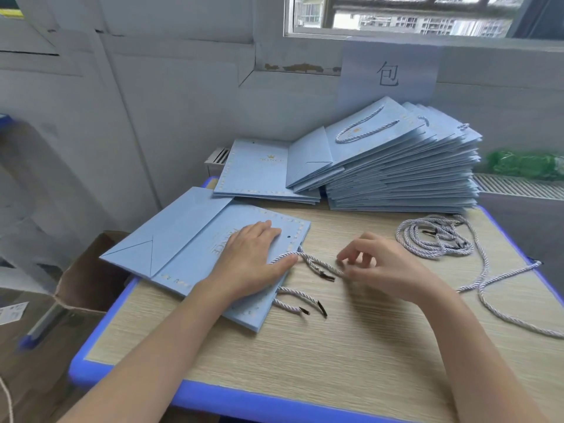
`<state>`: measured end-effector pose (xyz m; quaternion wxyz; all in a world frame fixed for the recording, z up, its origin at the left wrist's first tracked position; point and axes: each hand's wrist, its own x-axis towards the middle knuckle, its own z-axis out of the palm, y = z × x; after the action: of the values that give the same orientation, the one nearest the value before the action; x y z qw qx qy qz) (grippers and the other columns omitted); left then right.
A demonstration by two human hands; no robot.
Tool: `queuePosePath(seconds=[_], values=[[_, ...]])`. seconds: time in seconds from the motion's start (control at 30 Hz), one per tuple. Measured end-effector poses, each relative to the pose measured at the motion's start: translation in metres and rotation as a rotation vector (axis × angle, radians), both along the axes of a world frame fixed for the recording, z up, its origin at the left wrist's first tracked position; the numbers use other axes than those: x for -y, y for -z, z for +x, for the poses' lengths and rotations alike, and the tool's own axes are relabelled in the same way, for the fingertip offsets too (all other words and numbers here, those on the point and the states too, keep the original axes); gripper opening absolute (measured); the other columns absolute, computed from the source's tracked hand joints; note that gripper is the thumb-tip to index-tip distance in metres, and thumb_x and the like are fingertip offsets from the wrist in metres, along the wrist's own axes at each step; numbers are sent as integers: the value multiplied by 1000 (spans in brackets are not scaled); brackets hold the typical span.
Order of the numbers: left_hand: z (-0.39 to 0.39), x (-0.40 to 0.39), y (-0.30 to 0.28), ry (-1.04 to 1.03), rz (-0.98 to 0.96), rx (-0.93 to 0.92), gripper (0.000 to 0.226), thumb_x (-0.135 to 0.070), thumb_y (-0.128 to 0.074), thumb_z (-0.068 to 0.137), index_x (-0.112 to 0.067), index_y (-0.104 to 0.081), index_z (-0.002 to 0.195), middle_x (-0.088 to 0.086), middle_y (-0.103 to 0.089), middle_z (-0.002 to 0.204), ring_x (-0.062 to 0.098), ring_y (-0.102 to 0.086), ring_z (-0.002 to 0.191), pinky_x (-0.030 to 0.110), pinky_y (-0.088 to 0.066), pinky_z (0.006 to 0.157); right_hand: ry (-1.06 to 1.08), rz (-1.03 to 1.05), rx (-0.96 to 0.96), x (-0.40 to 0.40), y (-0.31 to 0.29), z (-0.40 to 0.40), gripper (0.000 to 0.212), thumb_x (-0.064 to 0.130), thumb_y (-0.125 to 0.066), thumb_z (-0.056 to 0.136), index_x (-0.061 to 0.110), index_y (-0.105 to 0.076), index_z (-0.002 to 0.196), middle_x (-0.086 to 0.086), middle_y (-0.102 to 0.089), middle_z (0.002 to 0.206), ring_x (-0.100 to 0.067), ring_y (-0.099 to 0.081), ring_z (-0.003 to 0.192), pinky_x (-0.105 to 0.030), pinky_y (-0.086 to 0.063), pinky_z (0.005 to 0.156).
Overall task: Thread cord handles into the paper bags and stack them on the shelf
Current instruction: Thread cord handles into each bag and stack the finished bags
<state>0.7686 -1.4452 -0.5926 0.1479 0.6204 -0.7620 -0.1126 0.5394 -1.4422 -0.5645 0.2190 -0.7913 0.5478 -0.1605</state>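
A flat light-blue paper bag point(183, 242) lies on the left half of the table. My left hand point(250, 257) rests flat on its open end, fingers straight, beside a punched hole. A pale twisted cord point(308, 261) comes out from under that hand, and my right hand point(375, 264) pinches it near its black tip. Two more cord ends point(296, 303) with black tips stick out from under the bag's edge. Loose cords point(433, 236) lie in a bundle at the right.
A tall pile of blue bags point(403, 172) with cord handles stands at the back right, a lower pile point(259, 172) to its left. The table point(335, 355) has a blue rim. A cardboard box point(88, 279) sits on the floor to the left.
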Motion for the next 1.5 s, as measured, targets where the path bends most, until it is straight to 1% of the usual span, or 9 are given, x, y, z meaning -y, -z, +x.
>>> queuePosePath(seconds=[0.37, 0.5, 0.6, 0.67, 0.9, 0.97, 1.1, 1.4, 1.5], values=[[1, -4, 1, -2, 12, 5, 69, -64, -44, 87, -24, -35, 143, -6, -25, 153, 12, -19, 141, 30, -14, 114, -55, 81, -34, -1, 0, -6, 12, 25, -75, 76, 27, -65, 83, 6, -54, 93, -11, -55, 82, -23, -44, 78], [-1, -7, 1, 1, -23, 13, 69, -68, -48, 83, -26, -39, 137, -9, -35, 145, 10, -27, 133, 28, -18, 106, -29, 2, -60, 1, 2, -5, 22, 19, -72, 79, 32, -59, 67, 5, -59, 84, -10, -54, 76, -20, -40, 68], [-9, -15, 2, 37, -26, 26, 87, -83, -31, 62, -30, -42, 130, -14, -40, 131, 7, -30, 124, 24, -16, 93, 52, -69, 129, 2, 5, 2, 23, 15, -70, 81, 31, -59, 68, 6, -64, 75, -5, -54, 69, -14, -39, 62], [-16, -19, 3, 68, -51, 23, 91, -83, -23, 53, -31, -43, 125, -15, -41, 122, 6, -32, 119, 22, -15, 89, 79, -55, 304, 1, 5, 8, 19, 13, -70, 82, 29, -62, 74, 6, -65, 72, -6, -55, 64, -18, -44, 63], [-26, -25, 4, 171, -98, 13, 85, -80, -27, 54, -31, -44, 122, -17, -39, 114, 5, -32, 110, 23, -18, 89, 48, 99, 672, -4, 5, 28, 14, -5, -63, 83, 8, -66, 83, -2, -68, 67, -9, -65, 59, -19, -50, 54], [-26, -24, 4, 175, -102, 5, 86, -78, -26, 54, -31, -43, 123, -17, -39, 115, 4, -31, 111, 22, -16, 90, 58, 103, 634, -2, 9, 30, 14, -2, -66, 82, 12, -66, 80, -3, -69, 70, -10, -66, 64, -20, -48, 56], [-26, -24, 5, 181, -113, 4, 84, -77, -25, 55, -30, -43, 123, -16, -39, 116, 4, -31, 113, 21, -15, 89, 85, -29, 343, 5, 19, 35, 19, 13, -72, 78, 29, -64, 71, 7, -68, 71, 0, -53, 61, -12, -40, 60], [-26, -22, 8, 169, -125, -9, 77, -75, -26, 55, -31, -44, 117, -16, -40, 112, 6, -33, 112, 23, -17, 91, 86, -131, 279, 8, 24, 42, 13, 14, -73, 79, 22, -64, 73, 9, -65, 70, -13, -56, 66, -17, -40, 61], [-26, -23, 7, 159, -132, -39, 79, -75, -28, 54, -31, -47, 117, -16, -42, 113, 5, -34, 112, 23, -18, 91, 59, -149, 234, 10, 25, 42, 10, 15, -73, 78, 20, -66, 74, 11, -62, 68, -5, -51, 62, -14, -36, 59]])
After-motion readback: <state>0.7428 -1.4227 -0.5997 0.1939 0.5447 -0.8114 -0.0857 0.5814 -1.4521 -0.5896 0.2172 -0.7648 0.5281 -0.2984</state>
